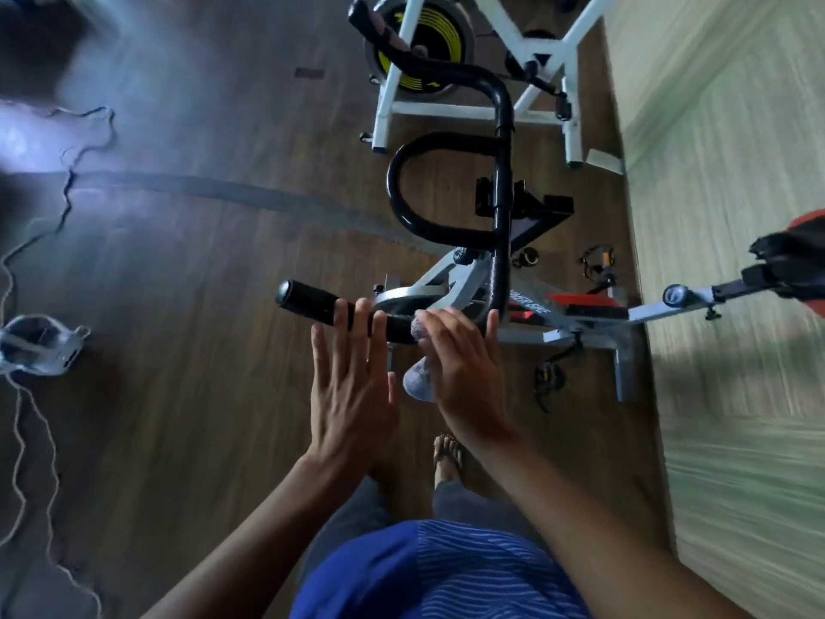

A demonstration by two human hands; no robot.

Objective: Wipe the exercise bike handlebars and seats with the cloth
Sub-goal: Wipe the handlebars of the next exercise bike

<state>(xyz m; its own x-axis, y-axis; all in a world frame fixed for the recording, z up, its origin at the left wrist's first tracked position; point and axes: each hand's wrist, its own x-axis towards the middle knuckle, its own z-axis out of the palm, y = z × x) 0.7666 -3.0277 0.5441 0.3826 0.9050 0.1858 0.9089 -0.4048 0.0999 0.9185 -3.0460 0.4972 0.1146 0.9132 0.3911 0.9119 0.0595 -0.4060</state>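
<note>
The black handlebar point(502, 180) of a grey and red exercise bike point(580, 314) curves across the middle of the view, its near grip point(308, 301) pointing left. My right hand point(460, 364) presses a pale grey cloth point(417, 384) against the near grip; the cloth bunches under my palm and hangs below it. My left hand point(352, 382) lies flat with straight fingers, fingertips resting on the same grip just left of the cloth. The bike's black and red seat point(794, 256) shows at the right edge.
A second white bike with a yellow and black flywheel point(424, 46) stands beyond the handlebar. A pale wall point(723, 216) runs along the right. Cables point(27, 395) and a grey pedal-like object point(40, 346) lie on the dark wooden floor at the left. My sandalled foot point(448, 457) is below the hands.
</note>
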